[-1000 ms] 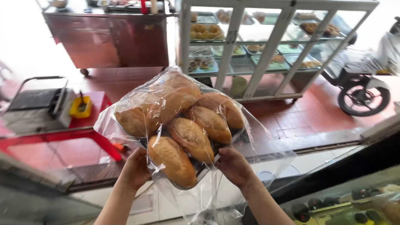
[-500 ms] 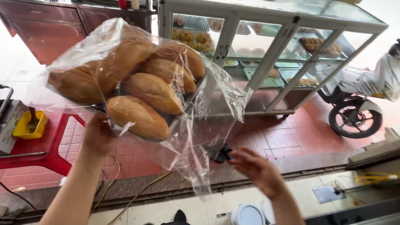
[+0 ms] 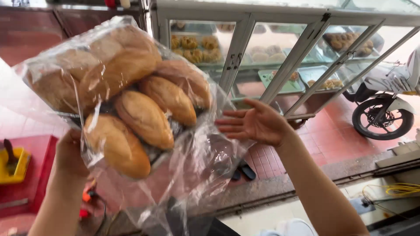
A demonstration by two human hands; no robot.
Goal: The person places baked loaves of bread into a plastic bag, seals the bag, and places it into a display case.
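**A raised bag of bread rolls in front of a glass bakery case**

The floor is red tile, wet-looking in places, with a grey concrete kerb running below. A glass display case (image 3: 284, 57) with pale metal framing fills the background; trays of pastries sit on its shelves. Right of the case stands one parked motorbike (image 3: 385, 109), only its front wheel and white body showing. Below the case, one pair of dark sandals (image 3: 243, 171) lies on the tiles. Far left of the case is a red table (image 3: 26, 183) bearing one yellow tray (image 3: 13, 166).

The left hand (image 3: 70, 153) grips the lower edge of a clear plastic bag (image 3: 131, 100), held up left of the case. At least six golden oblong rolls (image 3: 144, 119) show inside. The right hand (image 3: 253, 124) is empty, palm open, fingers spread wide, just beside the bag's loose plastic.
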